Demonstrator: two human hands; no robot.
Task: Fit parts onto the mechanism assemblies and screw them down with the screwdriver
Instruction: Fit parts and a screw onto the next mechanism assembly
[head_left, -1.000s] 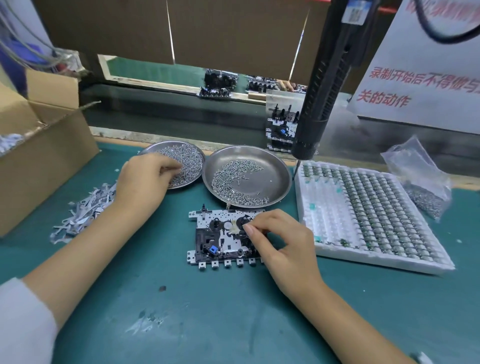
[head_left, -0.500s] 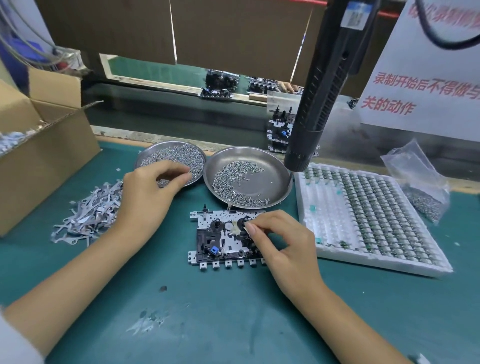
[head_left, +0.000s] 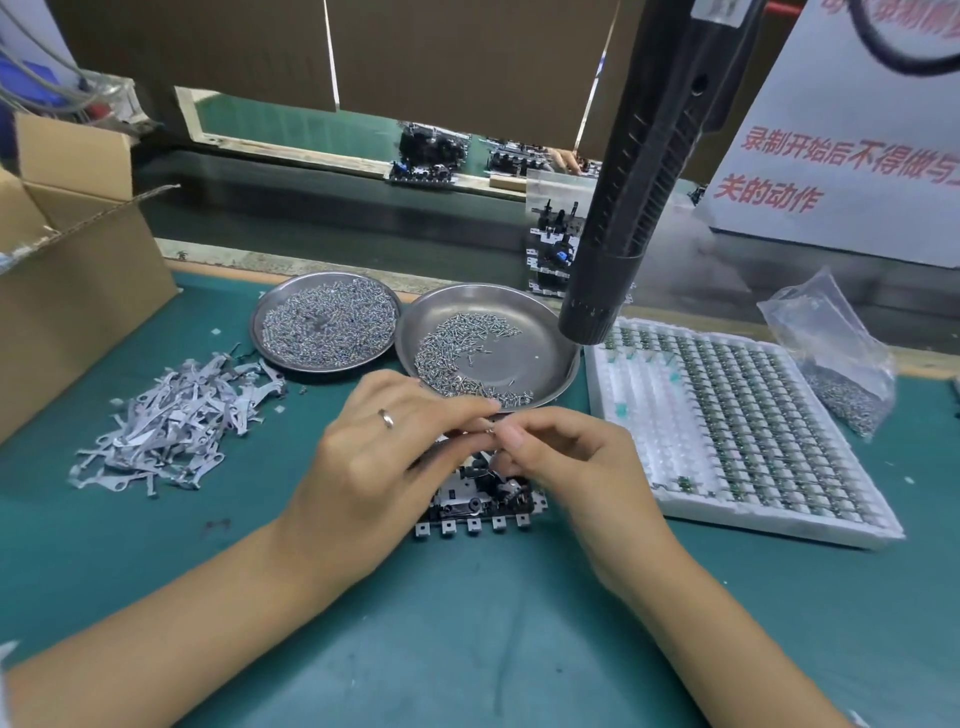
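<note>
A black and silver mechanism assembly (head_left: 480, 506) lies on the green mat, half covered by my hands. My left hand (head_left: 384, 452), with a ring on it, hovers over its left part, fingertips pinched. My right hand (head_left: 561, 457) is over its right part. The fingertips of both hands meet above the assembly around a tiny screw (head_left: 491, 427); which hand holds it is unclear. The black electric screwdriver (head_left: 639, 182) hangs untouched above the right dish.
Two steel dishes of screws, left (head_left: 270, 317) and right (head_left: 550, 358), sit behind the assembly. A heap of flat metal parts (head_left: 171, 415) lies left, a cardboard box (head_left: 78, 280) beyond. A white tray of small parts (head_left: 748, 431) and a plastic bag (head_left: 836, 353) sit right. More assemblies (head_left: 550, 249) stand behind.
My left hand left the left screw dish and came over the assembly to meet my right hand. My right hand's fingers lifted off the assembly to pinch at the same spot.
</note>
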